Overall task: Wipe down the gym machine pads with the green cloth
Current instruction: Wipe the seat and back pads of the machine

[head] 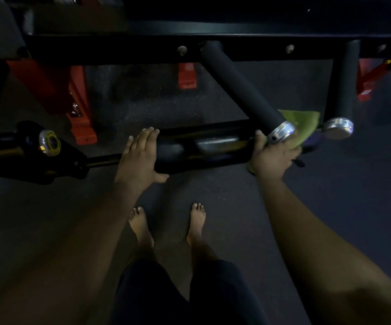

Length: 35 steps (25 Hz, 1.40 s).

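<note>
A black horizontal roller pad [201, 148] runs across the middle of the dim view. My left hand [140, 156] rests on its left part with fingers straight. My right hand [272, 156] grips the green cloth [304, 125] at the pad's right end, pressed beside the silver cap [281, 132] of a black foam handle [241, 87]. Part of the cloth is hidden under my hand.
A second black handle with a silver cap [338, 127] stands to the right. The black frame bar [189, 48] crosses the top. Red machine legs [77, 109] stand at left and far right. My bare feet [166, 226] are on the dark rubber floor.
</note>
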Tool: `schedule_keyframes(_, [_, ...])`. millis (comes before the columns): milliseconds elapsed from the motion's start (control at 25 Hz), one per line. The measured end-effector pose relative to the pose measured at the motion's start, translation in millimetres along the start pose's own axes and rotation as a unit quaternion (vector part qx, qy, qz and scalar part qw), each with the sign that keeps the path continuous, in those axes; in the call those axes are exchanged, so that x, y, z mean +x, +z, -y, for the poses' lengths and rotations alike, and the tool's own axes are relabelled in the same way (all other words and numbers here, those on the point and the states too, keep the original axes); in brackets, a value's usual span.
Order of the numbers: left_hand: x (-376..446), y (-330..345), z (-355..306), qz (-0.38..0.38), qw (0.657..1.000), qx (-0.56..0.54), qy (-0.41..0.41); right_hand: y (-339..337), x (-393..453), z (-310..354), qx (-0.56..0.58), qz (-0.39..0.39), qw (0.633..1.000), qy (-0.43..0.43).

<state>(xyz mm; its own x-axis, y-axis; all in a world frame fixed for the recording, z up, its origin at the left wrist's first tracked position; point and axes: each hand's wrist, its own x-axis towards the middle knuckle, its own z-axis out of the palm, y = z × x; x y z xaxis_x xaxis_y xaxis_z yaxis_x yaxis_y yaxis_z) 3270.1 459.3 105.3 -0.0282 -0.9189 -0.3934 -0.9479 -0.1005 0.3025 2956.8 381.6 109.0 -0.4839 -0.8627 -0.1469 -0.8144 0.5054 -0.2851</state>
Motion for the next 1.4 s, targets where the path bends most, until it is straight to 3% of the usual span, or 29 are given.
schedule_keyframes(200, [23, -24, 3, 0.087, 0.996, 0.007, -0.007, 25, -105, 62, -0.029, 0.062, 0.985, -0.161])
schedule_keyframes(320, [18, -29, -2, 0.095, 0.995, 0.009, -0.02, 20, -135, 65, -0.036, 0.109, 0.954, -0.276])
schedule_keyframes(400, [5, -33, -7, 0.102, 0.994, 0.009, -0.04, 7, -131, 58, -0.033, 0.138, 0.941, -0.308])
schedule_keyframes(560, [-37, -47, -26, 0.095, 0.995, 0.035, -0.018, -41, -132, 36, -0.053, 0.161, 0.944, -0.283])
schedule_keyframes(760, [-103, -66, -69, 0.113, 0.991, 0.06, 0.05, -95, -181, -5, -0.022, 0.161, 0.971, -0.175])
schedule_keyframes(960, [-143, -78, -135, 0.112, 0.985, 0.093, 0.092, -144, -192, -59, -0.034, 0.164, 0.973, -0.159])
schedule_keyframes(1400, [-141, -79, -360, -0.004, 0.975, 0.152, 0.162, -272, -70, -214, 0.014, 0.103, 0.985, -0.137])
